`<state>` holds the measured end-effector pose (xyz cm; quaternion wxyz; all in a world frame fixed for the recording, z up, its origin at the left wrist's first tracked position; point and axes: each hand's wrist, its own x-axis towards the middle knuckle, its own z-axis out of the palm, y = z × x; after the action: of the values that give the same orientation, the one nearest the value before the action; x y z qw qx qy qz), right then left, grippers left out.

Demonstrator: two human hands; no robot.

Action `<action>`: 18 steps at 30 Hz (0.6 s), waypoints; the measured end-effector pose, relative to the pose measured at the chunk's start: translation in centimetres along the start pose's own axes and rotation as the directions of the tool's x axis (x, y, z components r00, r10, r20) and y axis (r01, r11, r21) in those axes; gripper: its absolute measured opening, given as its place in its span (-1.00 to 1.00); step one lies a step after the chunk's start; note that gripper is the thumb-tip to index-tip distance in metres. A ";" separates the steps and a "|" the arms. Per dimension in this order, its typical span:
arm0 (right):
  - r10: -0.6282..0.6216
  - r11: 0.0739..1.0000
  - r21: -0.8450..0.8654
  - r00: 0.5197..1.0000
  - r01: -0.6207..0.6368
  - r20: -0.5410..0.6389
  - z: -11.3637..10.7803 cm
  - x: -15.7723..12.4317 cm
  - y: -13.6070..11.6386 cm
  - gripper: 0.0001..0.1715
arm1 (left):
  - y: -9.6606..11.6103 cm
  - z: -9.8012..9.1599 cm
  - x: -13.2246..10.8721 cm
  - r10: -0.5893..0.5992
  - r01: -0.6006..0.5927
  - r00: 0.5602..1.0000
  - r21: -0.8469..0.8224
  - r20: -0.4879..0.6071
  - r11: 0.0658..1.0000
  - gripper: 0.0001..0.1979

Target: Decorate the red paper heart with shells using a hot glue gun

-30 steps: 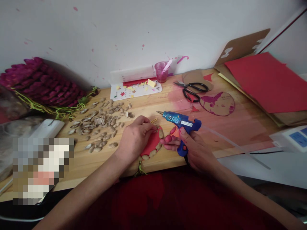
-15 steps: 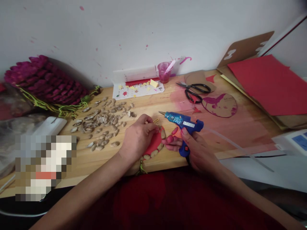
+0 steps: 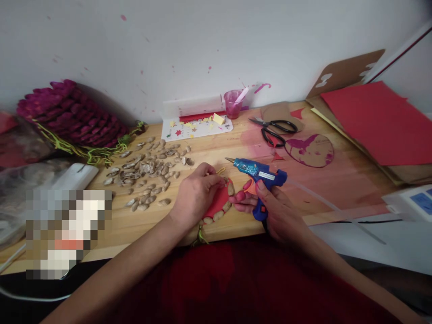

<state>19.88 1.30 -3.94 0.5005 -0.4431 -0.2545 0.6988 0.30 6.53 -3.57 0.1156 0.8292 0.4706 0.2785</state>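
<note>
View shifted slightly; right hand [image 3: 275,204] grips glue gun [image 3: 250,169]; left hand [image 3: 193,194] pinching half-hidden object [image 3: 224,181] over red piece [image 3: 215,203]

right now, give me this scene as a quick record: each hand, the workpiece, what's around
left hand: at the far edge of the red piece, grip hidden
right hand: holding the blue glue gun
red piece: peanut shells along its visible edge
left side: loose peanut shells
farther back: black-handled scissors, pink cup
</note>
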 end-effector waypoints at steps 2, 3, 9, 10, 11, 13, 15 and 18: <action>-0.005 1.000 0.001 1.000 0.005 -0.003 0.0 0.0 0.0 -0.65 | -0.1 -0.3 -0.4 -0.006 0.006 1.000 -0.061 -0.003 0.998 -0.78; -0.008 1.000 0.001 1.000 0.008 -0.002 0.0 -0.1 0.0 -0.64 | -0.1 -0.4 -0.7 -0.008 0.008 1.000 -0.087 -0.002 0.996 -0.74; -0.017 1.000 0.000 1.000 0.017 0.000 0.0 -0.1 0.0 -0.63 | -0.1 -1.0 -2.8 0.072 -0.070 0.994 -0.035 0.078 0.997 -0.61; -0.017 1.000 -0.002 1.000 0.017 -0.001 0.0 -0.1 0.1 -0.63 | -0.1 -1.0 -3.0 0.084 -0.084 0.990 -0.010 0.109 0.996 -0.61; -0.017 1.000 -0.002 1.000 0.017 -0.002 -0.1 -0.1 0.1 -0.64 | 0.0 -1.0 -3.2 0.094 -0.097 0.986 0.015 0.136 0.995 -0.59; -0.015 1.000 0.001 1.000 0.015 -0.011 -0.1 -0.1 0.2 -0.65 | 0.2 -0.9 -3.3 0.112 -0.123 0.979 0.058 0.171 0.991 -0.58; -0.008 1.000 0.009 0.999 0.008 -0.033 -0.2 0.0 0.3 -0.65 | 0.4 -0.9 -3.2 0.122 -0.140 0.977 0.092 0.177 0.986 -0.59; 0.008 1.000 0.007 0.998 -0.007 -0.055 -0.2 0.0 0.3 -0.63 | 0.9 -1.0 -3.0 0.128 -0.156 0.971 0.130 0.201 0.979 -0.63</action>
<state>19.92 1.18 -4.24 0.5063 -0.4613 -0.2365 0.6891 -0.85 3.49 -3.38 0.0794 0.8900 0.4156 0.1699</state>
